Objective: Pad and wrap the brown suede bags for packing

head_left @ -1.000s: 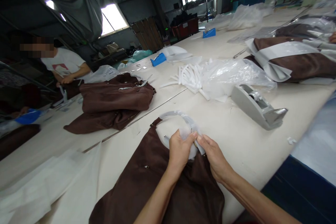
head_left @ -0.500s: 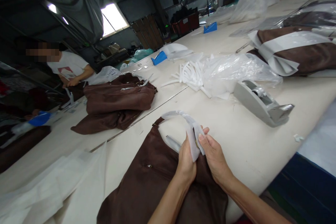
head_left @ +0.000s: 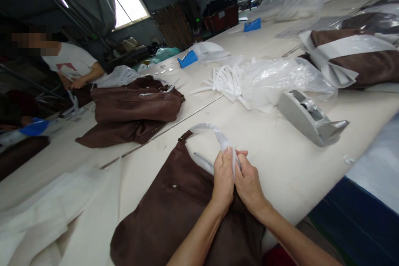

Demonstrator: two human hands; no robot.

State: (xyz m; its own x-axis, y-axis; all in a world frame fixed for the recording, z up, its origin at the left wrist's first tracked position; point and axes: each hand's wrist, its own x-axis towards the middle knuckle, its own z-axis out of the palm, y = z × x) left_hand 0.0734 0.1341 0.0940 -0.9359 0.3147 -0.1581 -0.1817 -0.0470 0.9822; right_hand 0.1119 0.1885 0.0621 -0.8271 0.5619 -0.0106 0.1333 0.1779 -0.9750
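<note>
the workshop is dim at the back, with daylight coming through a window (head_left: 129,4) and a pale worktop (head_left: 299,174) stretching away from where i stand. across on the far left, another person (head_left: 73,64) in a white printed shirt stands with hands held together low in front.

nearest us, a dark brown bag (head_left: 174,216) lies on the worktop, its handle arching up from the top edge, most of it sheathed in white wrapping (head_left: 216,132). a small metal zip pull (head_left: 175,186) shows on the bag's front. the person's left hand (head_left: 223,176) has its fingers closed on the wrapping near the lower right end of the loop. the right hand (head_left: 251,181) is right up against it, fingers curled and gripping the same stretch from the other side; the exact pinch is hidden between the two hands.

beyond the right hand sits a grey tape dispenser (head_left: 302,118), clear of both hands. past the loop lies a tangle of white strips (head_left: 229,83) with crumpled clear plastic (head_left: 280,79) beside it. more brown bags (head_left: 137,106) are heaped to the left, white sheets (head_left: 46,208) spread at the near left, and a brown bundle (head_left: 374,64) banded in white lies far right. one blue dispenser (head_left: 188,59) stands near the far edge.
</note>
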